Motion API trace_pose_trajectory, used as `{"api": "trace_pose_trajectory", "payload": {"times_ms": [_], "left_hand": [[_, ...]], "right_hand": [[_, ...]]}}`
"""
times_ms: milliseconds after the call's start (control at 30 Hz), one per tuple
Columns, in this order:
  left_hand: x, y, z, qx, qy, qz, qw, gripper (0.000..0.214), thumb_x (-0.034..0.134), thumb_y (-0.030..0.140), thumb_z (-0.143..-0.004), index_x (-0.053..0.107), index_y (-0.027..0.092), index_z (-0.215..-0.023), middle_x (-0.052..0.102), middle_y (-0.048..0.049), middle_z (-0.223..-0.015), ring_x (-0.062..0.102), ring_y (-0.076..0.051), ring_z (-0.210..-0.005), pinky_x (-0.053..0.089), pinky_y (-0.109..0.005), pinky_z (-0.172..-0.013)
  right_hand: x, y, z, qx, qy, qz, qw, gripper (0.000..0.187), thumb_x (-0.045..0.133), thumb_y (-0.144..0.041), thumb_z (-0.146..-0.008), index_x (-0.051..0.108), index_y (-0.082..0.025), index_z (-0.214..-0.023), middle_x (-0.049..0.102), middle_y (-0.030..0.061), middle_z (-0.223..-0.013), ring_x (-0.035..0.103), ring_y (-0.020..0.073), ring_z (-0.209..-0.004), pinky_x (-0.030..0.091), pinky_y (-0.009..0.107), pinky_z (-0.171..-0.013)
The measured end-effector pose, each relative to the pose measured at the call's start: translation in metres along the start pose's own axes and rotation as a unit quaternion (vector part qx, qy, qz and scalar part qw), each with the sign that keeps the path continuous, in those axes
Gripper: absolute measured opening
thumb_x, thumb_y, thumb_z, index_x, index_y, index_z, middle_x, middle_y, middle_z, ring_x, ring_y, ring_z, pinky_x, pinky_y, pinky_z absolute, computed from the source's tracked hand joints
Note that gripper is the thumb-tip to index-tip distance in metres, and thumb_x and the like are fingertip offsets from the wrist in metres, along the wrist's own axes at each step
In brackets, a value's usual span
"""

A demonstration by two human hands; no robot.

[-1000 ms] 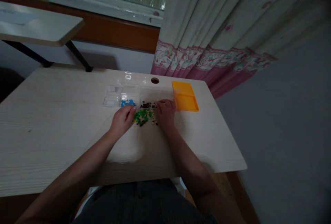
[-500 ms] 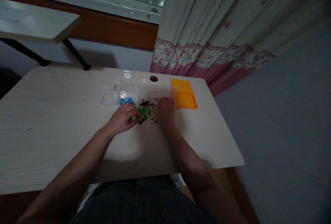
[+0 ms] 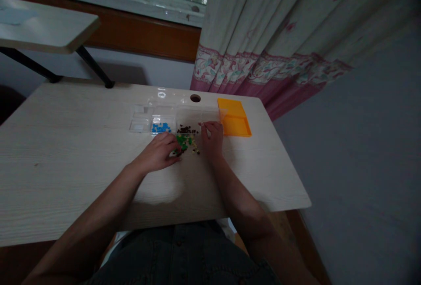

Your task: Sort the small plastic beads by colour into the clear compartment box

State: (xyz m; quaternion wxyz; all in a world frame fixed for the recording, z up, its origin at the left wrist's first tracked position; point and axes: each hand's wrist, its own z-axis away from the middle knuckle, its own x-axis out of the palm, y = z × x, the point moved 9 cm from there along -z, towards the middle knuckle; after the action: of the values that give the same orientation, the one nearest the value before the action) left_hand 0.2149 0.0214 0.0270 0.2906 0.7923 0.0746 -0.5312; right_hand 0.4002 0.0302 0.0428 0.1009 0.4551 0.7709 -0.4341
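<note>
Green bits point(image 3: 182, 141) loose on desk point(image 3: 82, 162); left hand point(image 3: 159, 151), thumb and fingers parted, blocks their left edge. Right hand point(image 3: 213, 138) over clear box point(image 3: 188, 114), grip unclear. Blue bits point(image 3: 161, 127) inside, orange tray point(image 3: 235, 127) right.

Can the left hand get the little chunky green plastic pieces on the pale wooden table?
Probably yes: the bare left hand is right at the green pieces, and no wall or lid seems to stand between them.
</note>
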Motion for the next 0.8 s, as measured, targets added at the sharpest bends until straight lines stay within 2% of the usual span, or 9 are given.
{"api": "trace_pose_trajectory", "payload": {"times_ms": [200, 500, 800], "left_hand": [[-0.0005, 0.0063, -0.0011, 0.006, -0.007, -0.015, 1.000, 0.017, 0.060, 0.035, -0.092, 0.067, 0.021, -0.100, 0.060, -0.0073, -0.102, 0.052, -0.026, -0.102, 0.042, -0.040, -0.090], [0.0021, 0.0039, -0.0004, 0.009, -0.001, -0.023, 1.000, 0.022, 0.061, 0.039, -0.091, 0.065, 0.020, -0.101, 0.060, -0.0079, -0.103, 0.053, -0.026, -0.102, 0.042, -0.040, -0.091], [-0.0008, 0.0016, -0.0029, 0.009, 0.017, -0.023, 1.000, 0.024, 0.055, 0.040, -0.096, 0.067, 0.020, -0.099, 0.062, -0.0079, -0.100, 0.054, -0.024, -0.098, 0.043, -0.038, -0.088]], "right_hand": [[-0.0022, -0.0012, -0.0003, -0.007, 0.006, -0.003, 1.000, 0.025, 0.053, -0.030, -0.097, 0.076, -0.020, -0.094, 0.070, 0.0074, -0.090, 0.060, 0.0201, -0.092, 0.046, 0.037, -0.090], [-0.0021, -0.0001, -0.0005, -0.012, 0.007, -0.001, 1.000, 0.026, 0.053, -0.030, -0.097, 0.077, -0.020, -0.093, 0.069, 0.0076, -0.089, 0.060, 0.0204, -0.091, 0.046, 0.037, -0.090], [-0.0013, 0.0005, -0.0013, -0.003, -0.003, -0.006, 1.000, 0.025, 0.053, -0.030, -0.097, 0.076, -0.020, -0.094, 0.069, 0.0077, -0.091, 0.060, 0.0207, -0.093, 0.045, 0.038, -0.091]]}}
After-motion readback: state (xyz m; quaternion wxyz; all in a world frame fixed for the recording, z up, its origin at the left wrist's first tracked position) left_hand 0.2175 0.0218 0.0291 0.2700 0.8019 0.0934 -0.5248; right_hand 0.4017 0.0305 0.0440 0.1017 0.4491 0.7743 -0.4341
